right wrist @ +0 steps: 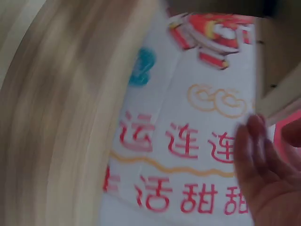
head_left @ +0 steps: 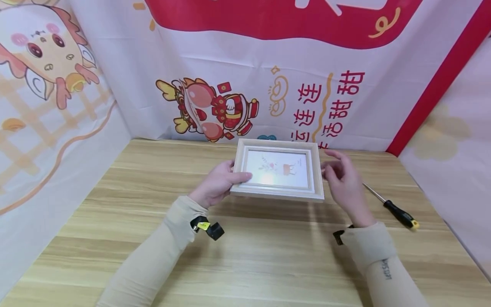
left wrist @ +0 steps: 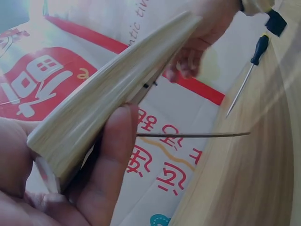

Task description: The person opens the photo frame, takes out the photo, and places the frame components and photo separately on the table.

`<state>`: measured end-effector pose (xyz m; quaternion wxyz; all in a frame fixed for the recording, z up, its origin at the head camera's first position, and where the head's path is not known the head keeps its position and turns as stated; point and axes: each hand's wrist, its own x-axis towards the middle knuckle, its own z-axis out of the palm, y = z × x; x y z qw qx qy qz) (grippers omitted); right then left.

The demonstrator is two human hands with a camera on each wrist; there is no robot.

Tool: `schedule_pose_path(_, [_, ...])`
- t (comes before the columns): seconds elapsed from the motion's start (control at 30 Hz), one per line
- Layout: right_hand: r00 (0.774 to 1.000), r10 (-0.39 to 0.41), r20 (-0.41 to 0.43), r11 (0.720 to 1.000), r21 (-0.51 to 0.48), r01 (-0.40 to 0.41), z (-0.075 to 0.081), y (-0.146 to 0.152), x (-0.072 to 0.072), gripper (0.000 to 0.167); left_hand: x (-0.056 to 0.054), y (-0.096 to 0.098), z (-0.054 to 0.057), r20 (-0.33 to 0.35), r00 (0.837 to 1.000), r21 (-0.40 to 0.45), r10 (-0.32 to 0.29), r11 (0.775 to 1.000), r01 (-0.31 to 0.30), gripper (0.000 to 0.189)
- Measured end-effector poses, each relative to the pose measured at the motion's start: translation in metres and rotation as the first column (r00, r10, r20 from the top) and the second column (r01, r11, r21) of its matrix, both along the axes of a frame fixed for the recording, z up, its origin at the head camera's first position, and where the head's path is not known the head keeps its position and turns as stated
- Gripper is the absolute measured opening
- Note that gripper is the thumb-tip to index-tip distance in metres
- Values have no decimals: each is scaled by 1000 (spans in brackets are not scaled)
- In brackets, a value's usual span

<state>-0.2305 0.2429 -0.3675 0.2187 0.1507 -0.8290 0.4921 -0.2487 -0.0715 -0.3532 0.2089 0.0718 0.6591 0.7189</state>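
Observation:
A pale wooden picture frame with a light printed picture behind its pane is held up over the table, face tilted toward me. My left hand grips its left side, thumb over the front edge and fingers behind. In the left wrist view a thin brown strip juts out from behind the frame, and a small dark tab shows on its back. My right hand is beside the frame's right edge, fingers loosely bent, fingertips close to the edge. The right wrist view shows these fingers near the frame's corner.
A screwdriver with a black and yellow handle lies on the wood-grain table, right of my right hand. Printed cloth with red characters and cartoon figures hangs behind the table and along both sides.

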Motion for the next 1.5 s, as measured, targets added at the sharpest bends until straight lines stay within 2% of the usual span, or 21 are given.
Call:
schedule_pose_path(0.03, [992, 29, 125, 997, -74, -20, 3, 1, 2, 40, 0, 1, -1, 2, 1000, 4, 9, 1000, -9, 63])
schedule_pose_path(0.1, [946, 88, 311, 984, -175, -33, 7, 0, 4, 52, -1, 2, -4, 8, 1000, 17, 18, 1000, -19, 62])
schedule_pose_path(0.13, [920, 116, 374, 978, -206, -39, 9, 0, 5, 59, -1, 3, -5, 10, 1000, 20, 23, 1000, -23, 61])
schedule_pose_path(0.2, [881, 157, 447, 969, -243, -50, 13, -2, 7, 64, 0, 5, -9, 14, 1000, 20, 27, 999, -27, 60])
schedule_pose_path(0.33, [857, 190, 480, 962, -263, -66, 15, -1, 7, 63, 1, 11, -14, 27, 999, 16, 21, 1000, -21, 58])
schedule_pose_path(0.47, [846, 214, 488, 964, -245, -102, 12, 1, 6, 65, 2, 17, -18, 40, 999, 25, 33, 999, -34, 55])
schedule_pose_path(0.63, [837, 185, 514, 977, -185, -102, 8, 1, 5, 64, 1, 18, -22, 40, 998, 11, 52, 999, -52, 56])
schedule_pose_path(0.77, [830, 157, 535, 986, -126, -106, 3, 0, 5, 65, -1, 17, -25, 35, 999, -37, 42, 998, -41, 60])
schedule_pose_path(0.9, [811, 149, 565, 989, -72, -131, -5, -1, 4, 65, -4, 13, -30, 37, 999, -124, 2, 992, 3, 60])
schedule_pose_path(0.93, [807, 147, 572, 989, -58, -139, -7, -1, 3, 64, -4, 11, -31, 34, 999, -168, -14, 986, 20, 60])
schedule_pose_path(1.0, [794, 127, 595, 988, -8, -152, -11, -1, 2, 63, -4, 7, -33, 16, 998, -293, -52, 955, 55, 57])
schedule_pose_path(1.03, [790, 104, 604, 987, 35, -158, -13, -1, 1, 62, -4, 6, -33, 5, 997, -357, -76, 931, 72, 57])
schedule_pose_path(1.13, [765, 31, 643, 968, 172, -184, -20, -3, -1, 60, 0, 1, -31, -48, 987, -553, -153, 827, 101, 51])
schedule_pose_path(1.17, [758, 8, 652, 958, 214, -193, -21, -4, -1, 59, 1, 0, -30, -63, 982, -591, -177, 800, 106, 48])
schedule_pose_path(1.2, [753, -10, 658, 948, 246, -202, -23, -5, -1, 58, 1, 0, -30, -73, 978, -613, -196, 782, 111, 44])
schedule_pose_path(1.27, [745, -27, 666, 936, 278, -214, -24, -6, 0, 55, 3, -1, -28, -82, 972, -641, -221, 758, 118, 37])
schedule_pose_path(1.33, [744, -28, 668, 934, 282, -218, -23, -7, 1, 52, 2, -2, -29, -85, 968, -644, -236, 755, 128, 34])
schedule_pose_path(1.5, [764, -41, 644, 941, 281, -186, -20, -6, 2, 50, 2, -2, -25, -92, 971, -652, -222, 751, 110, 35])
